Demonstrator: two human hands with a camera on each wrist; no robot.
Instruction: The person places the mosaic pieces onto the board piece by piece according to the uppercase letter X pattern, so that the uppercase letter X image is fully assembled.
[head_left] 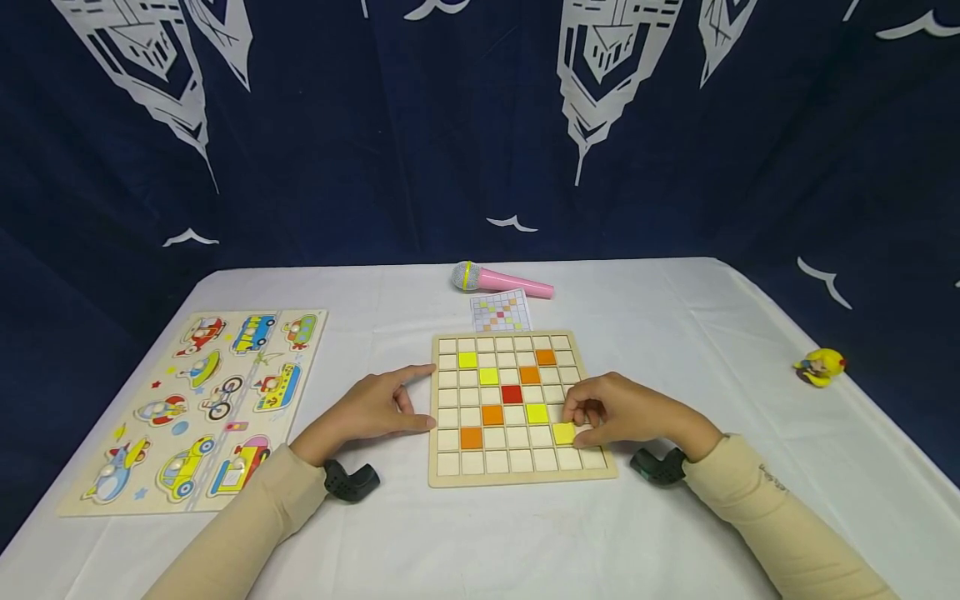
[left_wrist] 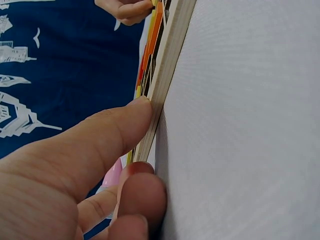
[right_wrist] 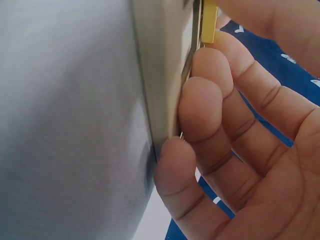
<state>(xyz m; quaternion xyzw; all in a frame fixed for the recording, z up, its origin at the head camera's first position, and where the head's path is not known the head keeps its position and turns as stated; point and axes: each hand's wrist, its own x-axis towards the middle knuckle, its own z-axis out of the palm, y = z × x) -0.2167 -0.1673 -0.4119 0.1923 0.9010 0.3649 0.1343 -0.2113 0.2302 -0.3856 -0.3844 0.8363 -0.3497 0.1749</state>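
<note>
A wooden grid board (head_left: pixel 517 481) lies before me, with several yellow, orange and red square tiles in its cells. My left hand (head_left: pixel 371 408) steadies its left edge, the index finger stretched toward the upper part and the thumb lower down. In the left wrist view the thumb (left_wrist: pixel 120 125) touches the board's side. Over the lower right of the grid, my right hand (head_left: pixel 626 412) pinches a yellow tile (head_left: pixel 562 433) between thumb and index finger. The right wrist view shows that tile's edge (right_wrist: pixel 209 25) just above the grid, the other fingers resting along the board's rim.
Behind the board lie a small pattern card (head_left: pixel 501 312) with a coloured grid and a pink microphone (head_left: pixel 517 283). A vehicle picture puzzle (head_left: pixel 191 408) covers the table's left side. A small yellow-haired figurine (head_left: pixel 820 367) sits near the right edge of the white-clothed table (head_left: pixel 720 333).
</note>
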